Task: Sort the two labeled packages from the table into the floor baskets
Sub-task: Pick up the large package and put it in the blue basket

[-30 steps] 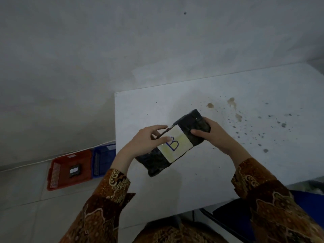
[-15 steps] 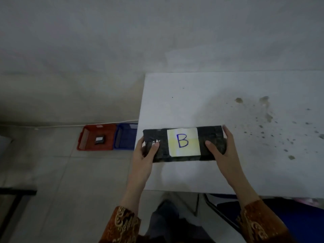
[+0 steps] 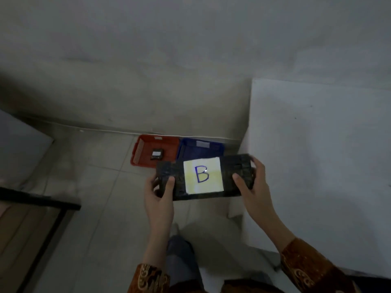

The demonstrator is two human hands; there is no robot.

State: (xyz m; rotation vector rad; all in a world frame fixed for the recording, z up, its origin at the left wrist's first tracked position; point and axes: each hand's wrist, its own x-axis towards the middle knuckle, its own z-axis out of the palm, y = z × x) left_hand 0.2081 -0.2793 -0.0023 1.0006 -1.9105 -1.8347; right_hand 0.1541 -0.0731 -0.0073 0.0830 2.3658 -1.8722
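Note:
I hold a black package (image 3: 232,176) level in the air, its pale label marked "B" facing up. My left hand (image 3: 158,195) grips its left end and my right hand (image 3: 254,182) grips its right end. It hangs left of the white table (image 3: 317,155), over the floor. Beyond it on the floor stand a red basket (image 3: 148,149) and a blue basket (image 3: 201,149) side by side against the wall. A small black package (image 3: 157,155) with a white label lies in the red basket. The held package hides the blue basket's near edge.
A grey wall (image 3: 169,60) runs behind the baskets. A dark-framed piece of furniture (image 3: 42,208) stands at the lower left. The tiled floor (image 3: 105,218) lies between it and the table. My leg (image 3: 182,261) shows below my hands.
The package has moved left, off the table and out over the floor, still held at both ends. My view has turned left, so the baskets now sit near the centre.

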